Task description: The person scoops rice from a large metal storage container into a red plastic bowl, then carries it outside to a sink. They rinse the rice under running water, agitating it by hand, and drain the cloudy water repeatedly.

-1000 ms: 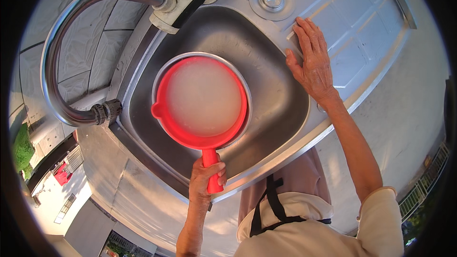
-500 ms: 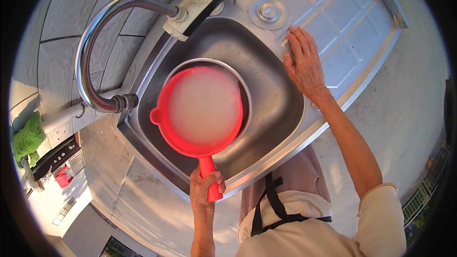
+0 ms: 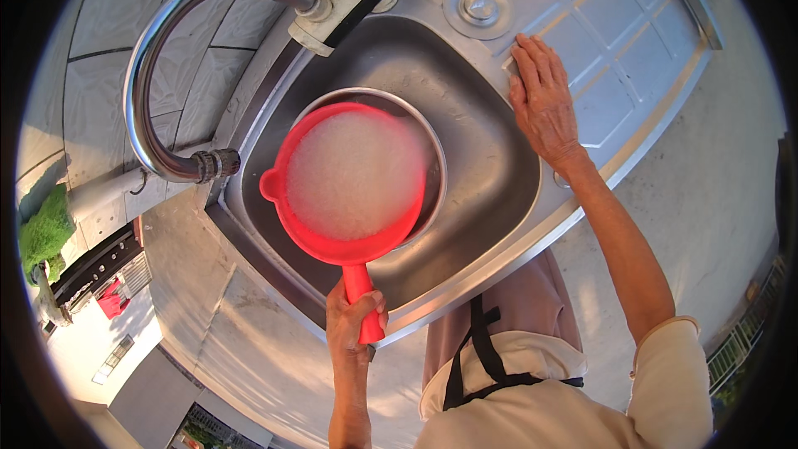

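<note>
While left hand (image 3: 353,324) fingers clamp the red strainer (image 3: 349,179) of white grains over a steel pot (image 3: 428,158) in the sink (image 3: 490,191), right hand (image 3: 544,100) lies flat, open; draining step, steady hold needed

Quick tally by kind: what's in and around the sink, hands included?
Red strainer with handle, full of white grains: 1
Metal bowl under the strainer: 1
Steel sink: 1
Curved faucet: 1
Hands: 2, left hand gripping the strainer handle, right hand flat on the drainboard
Total: 6
</note>
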A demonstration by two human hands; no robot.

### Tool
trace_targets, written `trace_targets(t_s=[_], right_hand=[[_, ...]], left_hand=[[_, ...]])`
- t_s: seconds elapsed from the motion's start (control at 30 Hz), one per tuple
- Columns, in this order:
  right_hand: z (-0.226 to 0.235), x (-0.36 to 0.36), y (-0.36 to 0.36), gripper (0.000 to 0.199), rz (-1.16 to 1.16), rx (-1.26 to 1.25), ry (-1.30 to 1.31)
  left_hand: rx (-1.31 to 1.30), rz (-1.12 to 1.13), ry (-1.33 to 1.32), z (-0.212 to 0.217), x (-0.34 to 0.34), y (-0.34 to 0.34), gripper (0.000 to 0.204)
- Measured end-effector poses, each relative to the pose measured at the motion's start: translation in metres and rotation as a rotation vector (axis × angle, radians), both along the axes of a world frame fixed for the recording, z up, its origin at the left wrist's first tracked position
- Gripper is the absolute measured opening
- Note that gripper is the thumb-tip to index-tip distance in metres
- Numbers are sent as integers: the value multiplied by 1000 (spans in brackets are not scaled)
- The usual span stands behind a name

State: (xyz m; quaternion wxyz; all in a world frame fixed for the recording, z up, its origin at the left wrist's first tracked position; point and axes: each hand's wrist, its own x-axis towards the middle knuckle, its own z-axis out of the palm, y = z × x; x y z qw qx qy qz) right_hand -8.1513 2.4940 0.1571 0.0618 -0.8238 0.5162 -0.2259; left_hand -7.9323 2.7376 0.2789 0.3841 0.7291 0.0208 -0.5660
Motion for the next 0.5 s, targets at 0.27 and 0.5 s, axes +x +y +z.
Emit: trace_targets(t_s=[0.27,0.5], right_hand=[[0,-16,6,37,42,-15,50],[-1,-10,3,37,65,-7,69]], left_hand=[[25,-17,-46,6,-3,-4,17],[80,-57,-102,8,-3,-2,19]])
